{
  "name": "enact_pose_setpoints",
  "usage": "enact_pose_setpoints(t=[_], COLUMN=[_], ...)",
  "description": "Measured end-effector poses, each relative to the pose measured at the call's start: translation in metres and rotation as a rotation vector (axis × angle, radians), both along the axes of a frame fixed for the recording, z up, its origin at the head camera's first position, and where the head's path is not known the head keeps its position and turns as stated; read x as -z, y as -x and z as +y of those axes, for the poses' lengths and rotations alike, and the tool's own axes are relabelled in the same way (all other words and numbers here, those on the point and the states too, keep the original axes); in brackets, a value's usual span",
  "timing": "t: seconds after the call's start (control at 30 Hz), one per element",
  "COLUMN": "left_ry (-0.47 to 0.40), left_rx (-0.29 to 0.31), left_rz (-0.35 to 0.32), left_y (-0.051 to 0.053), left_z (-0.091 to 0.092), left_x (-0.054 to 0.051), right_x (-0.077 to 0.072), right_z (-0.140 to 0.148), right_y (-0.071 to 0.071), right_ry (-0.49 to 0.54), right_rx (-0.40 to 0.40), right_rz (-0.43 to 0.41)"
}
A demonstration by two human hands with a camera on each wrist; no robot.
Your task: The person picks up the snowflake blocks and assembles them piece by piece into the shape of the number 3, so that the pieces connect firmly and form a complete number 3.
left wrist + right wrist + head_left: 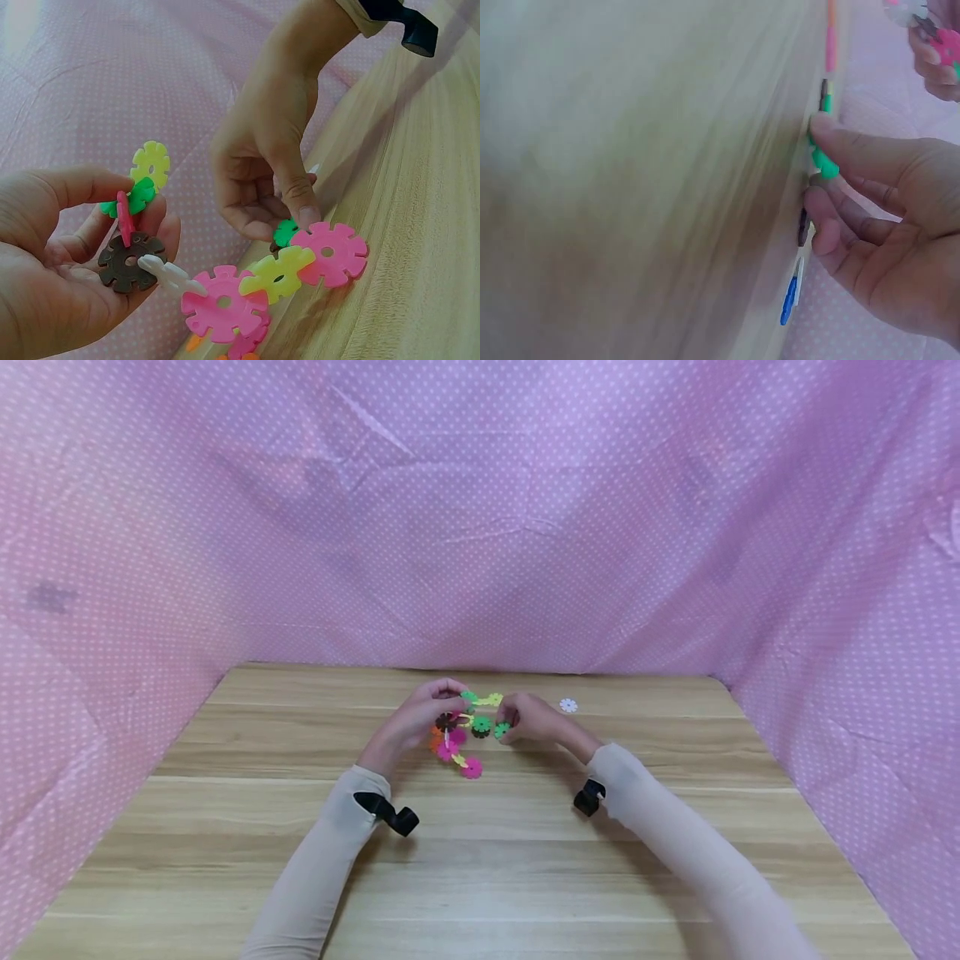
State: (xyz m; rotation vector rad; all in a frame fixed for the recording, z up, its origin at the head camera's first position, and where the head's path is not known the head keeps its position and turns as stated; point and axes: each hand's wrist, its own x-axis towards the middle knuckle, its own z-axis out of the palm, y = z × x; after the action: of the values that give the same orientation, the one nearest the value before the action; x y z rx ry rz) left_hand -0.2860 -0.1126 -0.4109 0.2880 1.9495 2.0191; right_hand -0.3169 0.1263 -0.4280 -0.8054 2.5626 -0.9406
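My left hand holds a chain of interlocking plastic flower-shaped discs above the table. Its fingers pinch the chain near a green disc, a red-pink disc edge-on and a brown disc. A yellow disc sticks up beyond them. From the brown disc hang a white disc, a pink disc, a yellow disc and another pink disc. Close to the tabletop, my right hand pinches a green disc between thumb and fingers. Part of that disc is hidden by the fingertips.
Loose on the wood table lie a green disc overlapping a dark one between my hands, and a white disc to the right. A blue disc shows below my right hand. Pink dotted cloth stands behind and on both sides.
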Motion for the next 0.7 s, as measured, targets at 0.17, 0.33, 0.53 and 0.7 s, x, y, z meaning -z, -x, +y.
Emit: enact_pose_setpoints(t=[0.17,0.33,0.53,0.7], left_ry=[0.008,0.001,-0.028,-0.034], left_rx=[-0.004,-0.005,-0.013,-0.022], left_rz=[-0.015,-0.018,-0.020,-0.029], left_y=[0.001,0.001,0.001,0.001], left_z=[0.001,0.001,0.002,0.004], left_x=[0.001,0.002,0.004,0.005], right_x=[0.003,-0.008,-0.021,-0.026], right_z=[0.008,0.014,0.017,0.013], right_y=[-0.002,-0.009,-0.014,-0.017], right_ry=[0.106,0.224,0.451,0.613], right_rx=[0.046,0.119,0.221,0.278], right_rz=[-0.015,-0.025,-0.097,-0.150])
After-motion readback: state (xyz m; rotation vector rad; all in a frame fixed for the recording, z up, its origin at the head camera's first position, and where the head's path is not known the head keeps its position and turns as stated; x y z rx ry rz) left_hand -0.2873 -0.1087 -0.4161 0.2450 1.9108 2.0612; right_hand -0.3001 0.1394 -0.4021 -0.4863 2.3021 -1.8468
